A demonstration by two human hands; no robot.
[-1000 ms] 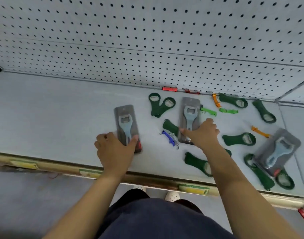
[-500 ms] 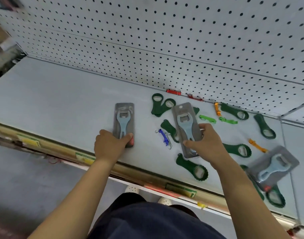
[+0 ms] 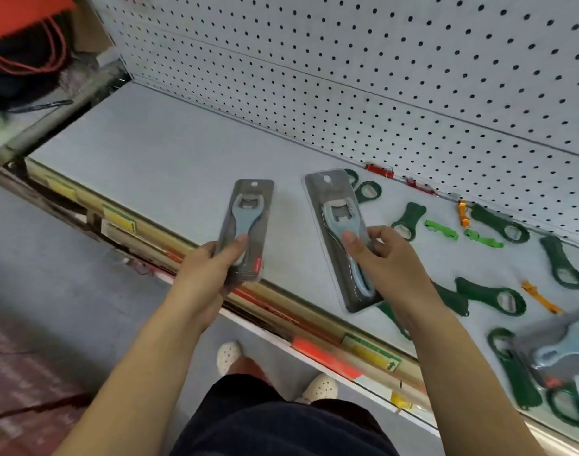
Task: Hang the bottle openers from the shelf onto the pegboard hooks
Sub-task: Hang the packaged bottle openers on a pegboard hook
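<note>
Each hand grips one carded opener: left hand [image 3: 212, 268] holds the left pack [image 3: 248, 222], right hand [image 3: 385, 258] the right pack [image 3: 334, 218], both pale blue on grey cards.

White pegboard [image 3: 380, 77] dotted with black holes, grey shelf [image 3: 169, 153], dark green openers [image 3: 488, 296], pale blue carded openers [image 3: 247, 222].

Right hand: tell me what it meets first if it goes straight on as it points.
Probably the pegboard. The right hand, gripping a packaged blue opener, points up and slightly left over bare shelf; nothing else seems in that line, though depth is unclear.
</note>
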